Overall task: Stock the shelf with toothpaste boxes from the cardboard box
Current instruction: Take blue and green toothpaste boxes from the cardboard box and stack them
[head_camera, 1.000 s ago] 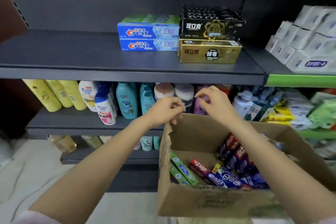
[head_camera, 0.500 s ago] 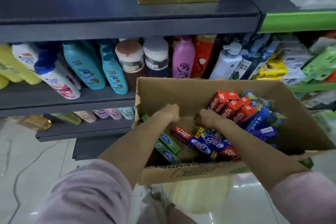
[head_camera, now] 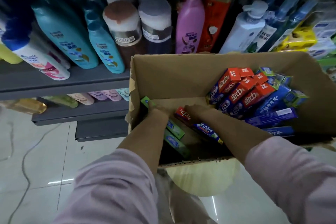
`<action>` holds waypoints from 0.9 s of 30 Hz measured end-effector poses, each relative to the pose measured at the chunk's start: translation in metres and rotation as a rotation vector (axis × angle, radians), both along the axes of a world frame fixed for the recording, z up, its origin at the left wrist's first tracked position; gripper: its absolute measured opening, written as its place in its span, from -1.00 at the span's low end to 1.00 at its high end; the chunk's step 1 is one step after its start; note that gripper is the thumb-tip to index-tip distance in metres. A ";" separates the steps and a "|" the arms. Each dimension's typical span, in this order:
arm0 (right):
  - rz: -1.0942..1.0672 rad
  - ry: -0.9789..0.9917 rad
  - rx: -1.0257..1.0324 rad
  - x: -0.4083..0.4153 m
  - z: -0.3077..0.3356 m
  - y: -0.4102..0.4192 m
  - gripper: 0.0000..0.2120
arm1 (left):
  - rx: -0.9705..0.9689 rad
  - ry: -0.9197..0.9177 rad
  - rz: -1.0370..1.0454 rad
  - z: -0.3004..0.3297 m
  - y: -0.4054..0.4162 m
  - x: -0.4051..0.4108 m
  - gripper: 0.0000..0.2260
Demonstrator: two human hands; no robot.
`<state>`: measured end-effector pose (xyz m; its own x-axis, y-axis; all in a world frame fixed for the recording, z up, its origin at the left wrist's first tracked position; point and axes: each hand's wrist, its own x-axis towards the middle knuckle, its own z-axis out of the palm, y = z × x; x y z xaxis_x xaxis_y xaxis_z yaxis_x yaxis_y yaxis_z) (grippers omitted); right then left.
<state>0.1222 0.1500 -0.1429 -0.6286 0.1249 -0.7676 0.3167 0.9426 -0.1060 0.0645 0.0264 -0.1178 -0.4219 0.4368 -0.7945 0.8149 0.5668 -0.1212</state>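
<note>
Nearest, two pink sleeves [head_camera: 116, 185] lead down into the cardboard box [head_camera: 169, 76], which sits just in front of the shelf [head_camera: 60, 85] of bottles. The left hand [head_camera: 157, 110] is low at the box's left wall, its fingers curled onto the end of a green toothpaste box [head_camera: 146, 101] that stands tilted against that wall; more green boxes [head_camera: 175, 130] lie flat just under its wrist. The right hand [head_camera: 195, 110] is close beside it, knuckles up over the red end of a red-and-blue toothpaste box [head_camera: 198, 126] lying on the floor of the carton. It looks to be taking hold, but the fingertips are hidden, so whether it truly grips I cannot tell.

Risks, as I judge them: the green box is caught only by its end and could swing or slip as it comes up, and the torn left rim right beside that hand could snag it. Beyond the right hand a stack of red and blue boxes [head_camera: 249, 96] leans against the far right corner; a knock from the forearm could send it sliding onto the flat boxes.

Farther off, shampoo bottles [head_camera: 65, 34] crowd the shelf behind the carton, so there is no room at that level
</note>
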 end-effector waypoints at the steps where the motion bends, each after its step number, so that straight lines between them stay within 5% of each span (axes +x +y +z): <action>1: -0.019 0.017 0.011 0.000 -0.004 0.001 -0.36 | -0.005 -0.003 -0.039 -0.002 -0.003 0.001 -0.40; 6: -0.070 0.247 0.126 0.008 -0.005 0.008 -0.43 | 0.085 0.004 -0.072 -0.007 -0.008 0.006 -0.38; 10: -0.233 0.222 -0.150 0.003 0.016 0.014 -0.41 | 0.202 0.030 0.097 0.006 0.009 0.006 -0.41; 13: -0.242 0.187 -0.309 0.006 0.044 0.015 -0.32 | 0.265 0.110 0.039 0.029 0.029 0.000 -0.35; 16: -0.170 0.238 -0.131 0.017 0.061 0.017 -0.14 | 0.299 0.162 -0.061 0.056 0.044 -0.005 -0.28; 21: -0.190 0.469 -0.002 0.025 0.088 0.029 -0.17 | 0.414 0.170 -0.058 0.099 0.051 -0.006 -0.35; 27: -0.168 0.529 0.064 0.033 0.101 0.023 -0.18 | 0.535 0.157 -0.031 0.105 0.035 -0.002 -0.33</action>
<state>0.1554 0.1727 -0.0416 -0.8936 0.2921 -0.3408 0.3821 0.8935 -0.2358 0.0629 0.0616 -0.0127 -0.4980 0.7758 -0.3875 0.8274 0.5589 0.0556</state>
